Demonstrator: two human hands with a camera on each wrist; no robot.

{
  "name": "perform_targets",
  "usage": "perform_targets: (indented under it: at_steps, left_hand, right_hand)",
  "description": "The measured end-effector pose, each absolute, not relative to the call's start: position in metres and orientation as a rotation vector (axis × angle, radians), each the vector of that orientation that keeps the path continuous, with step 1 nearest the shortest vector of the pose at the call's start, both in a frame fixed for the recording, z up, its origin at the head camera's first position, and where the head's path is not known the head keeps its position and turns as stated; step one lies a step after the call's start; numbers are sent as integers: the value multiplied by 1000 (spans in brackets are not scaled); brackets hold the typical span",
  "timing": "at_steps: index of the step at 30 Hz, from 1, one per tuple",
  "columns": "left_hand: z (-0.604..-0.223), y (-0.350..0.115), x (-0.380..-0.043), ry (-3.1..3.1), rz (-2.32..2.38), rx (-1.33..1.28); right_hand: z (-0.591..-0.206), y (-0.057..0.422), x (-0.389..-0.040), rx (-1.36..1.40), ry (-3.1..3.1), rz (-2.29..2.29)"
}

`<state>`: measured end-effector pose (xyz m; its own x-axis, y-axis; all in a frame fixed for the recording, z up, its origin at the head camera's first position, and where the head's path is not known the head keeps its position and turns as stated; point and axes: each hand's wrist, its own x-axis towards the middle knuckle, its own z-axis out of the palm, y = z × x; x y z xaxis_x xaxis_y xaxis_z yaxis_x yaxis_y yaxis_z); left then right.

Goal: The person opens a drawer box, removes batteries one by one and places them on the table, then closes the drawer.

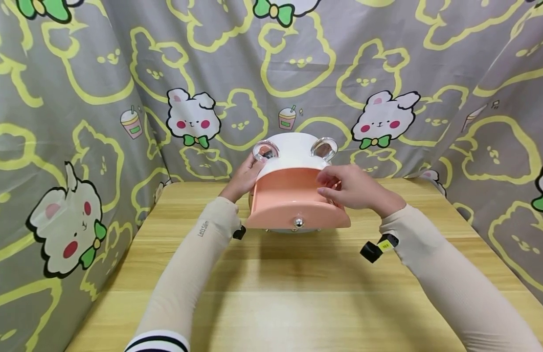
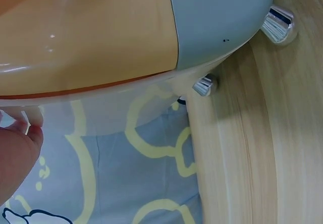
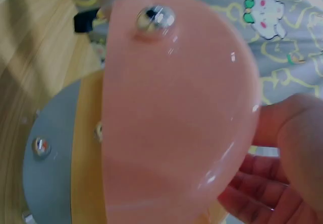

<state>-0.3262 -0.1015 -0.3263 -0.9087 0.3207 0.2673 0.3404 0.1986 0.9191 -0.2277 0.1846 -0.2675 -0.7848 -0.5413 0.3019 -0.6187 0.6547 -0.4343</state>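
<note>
A small drawer box (image 1: 293, 151) with a white rounded top and two silver ring-shaped ears stands on the table. Its pink top drawer (image 1: 299, 215), with a silver ball knob, is pulled out, and nothing shows inside. Below are an orange drawer (image 2: 101, 37) and a grey drawer (image 2: 222, 22). At the box's left side, beside the ear, my left hand (image 1: 247, 177) holds the box; part of it is hidden. My right hand (image 1: 352, 187) hovers over the pink drawer's right edge, fingers loosely bent and nothing visible in them.
The box stands on short silver feet (image 2: 279, 24) on a wooden table (image 1: 293, 293). A grey patterned curtain (image 1: 306, 68) hangs behind the table and along both sides. Wrist cameras (image 1: 372, 251) sit on both sleeves.
</note>
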Motion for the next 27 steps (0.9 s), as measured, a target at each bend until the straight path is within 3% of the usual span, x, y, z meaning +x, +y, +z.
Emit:
perform_targets:
  at_steps: [8,15,27]
  left_hand:
    - [-328,-102,-326,-2414,-1895,-668]
    - [-327,-102,-327,-2408,-1898,-670]
    - [-328,-102,-328,-2401,-1911,-676]
  right_hand:
    - [-271,184,-240,1095,-2758,481]
    - [-263,171,-241,1038,-2968,206]
    - [-256,168,-247,1130,-3160,209]
